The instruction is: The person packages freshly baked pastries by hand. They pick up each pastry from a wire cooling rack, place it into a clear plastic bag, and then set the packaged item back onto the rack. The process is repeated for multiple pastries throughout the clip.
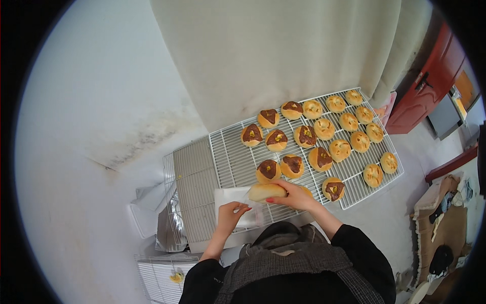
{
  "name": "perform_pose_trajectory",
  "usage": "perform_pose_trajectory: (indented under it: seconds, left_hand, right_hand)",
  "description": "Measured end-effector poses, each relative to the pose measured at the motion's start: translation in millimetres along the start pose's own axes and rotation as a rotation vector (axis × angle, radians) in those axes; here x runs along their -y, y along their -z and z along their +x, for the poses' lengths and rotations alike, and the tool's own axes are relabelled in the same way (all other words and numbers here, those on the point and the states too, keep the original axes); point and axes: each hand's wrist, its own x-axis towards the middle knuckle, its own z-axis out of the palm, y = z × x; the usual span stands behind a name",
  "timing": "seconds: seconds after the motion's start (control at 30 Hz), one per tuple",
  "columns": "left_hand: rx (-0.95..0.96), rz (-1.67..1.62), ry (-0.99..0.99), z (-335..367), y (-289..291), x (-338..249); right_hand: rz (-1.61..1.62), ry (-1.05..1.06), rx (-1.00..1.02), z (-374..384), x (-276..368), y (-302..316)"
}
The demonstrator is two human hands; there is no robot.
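Observation:
My right hand [293, 196] grips a golden bun [265, 191] from its right end and holds it above the near edge of a white wire rack [230, 167]. Just left of it, my left hand [232, 217] is closed in a pinch beside a flat white sheet or bag [228, 195]. Something thin and clear seems to run from its fingertips toward the bun, too faint to name. Several buns with a brown topping [268, 169] stand on the rack beyond my hands. Part of another bun [307, 191] shows behind my right hand.
Plain golden buns with cut tops [339, 150] fill the rack's right half. A second wire rack [195, 187] adjoins on the left, and a lower one [162, 276] holds a small yellow piece [176, 277]. A curtain [283, 50] hangs behind; a red door [425, 81] stands far right.

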Motion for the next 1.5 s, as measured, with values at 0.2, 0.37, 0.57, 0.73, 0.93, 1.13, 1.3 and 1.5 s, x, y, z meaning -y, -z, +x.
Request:
perform_pose_trajectory:
  seconds: [0.2, 0.37, 0.57, 0.73, 0.93, 1.13, 1.3, 1.5]
  left_hand:
    - [0.072, -0.046, -0.175, -10.6, -24.6, -31.7]
    - [-0.017, -0.253, -0.244, -14.5, -45.8, -77.3]
    - [-0.144, -0.563, -0.161, -14.7, -68.3, -75.3]
    - [-0.053, -0.543, -0.026, -1.6, -64.8, -96.1]
    - [0.104, -0.314, -0.173, 10.7, -74.6, -118.1]
    - [0.379, -0.05, -0.291, 20.1, -93.3, -119.2]
    - [0.469, -0.77, -0.015, 19.3, -74.2, -95.8]
    - [0.377, -1.066, 0.166, 6.6, -74.3, -75.2]
  right_hand:
    - [-0.143, 0.093, 0.285, -2.5, -2.2, 35.8]
    - [-0.517, 0.152, 0.132, -29.2, 42.1, 46.6]
    - [-0.755, 0.296, -0.255, -52.1, 35.2, 24.1]
    - [-0.743, 0.603, -0.557, -59.7, 29.6, 14.6]
    - [-0.732, 0.479, -0.643, -62.3, 18.1, 13.1]
    - [-0.644, 0.289, -0.68, -89.6, -16.3, 33.8]
    - [0.15, -0.95, -0.614, -335.3, -231.1, 4.0]
    - [-0.348, -0.361, -0.67, -237.5, -205.5, -35.9]
